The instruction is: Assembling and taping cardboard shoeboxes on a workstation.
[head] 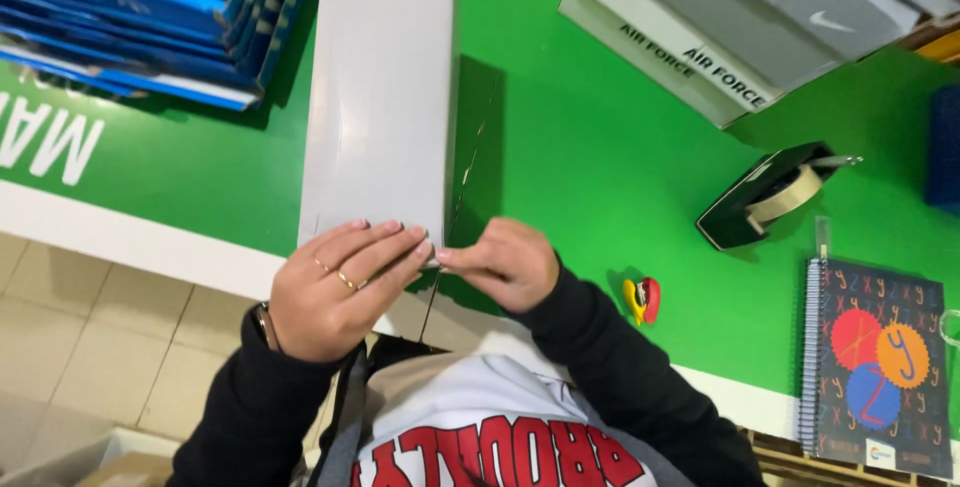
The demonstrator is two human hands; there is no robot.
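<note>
Two hands meet at the near edge of a grey box (378, 97) standing on the green tabletop (580, 187). The left hand (335, 287) presses flat on its near corner, fingers extended; the right hand (505, 262) is curled, pinching that corner's edge. A tape dispenser (765, 197), notebook (878, 367) and blue boxes (150, 17) lie apart.

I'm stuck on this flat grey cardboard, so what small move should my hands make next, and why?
Probably slide the right hand along the fold of the grey cardboard, away from you. Both hands meet at its near corner, the left hand pressing flat there, while the rest of the long edge lies untouched.
</note>
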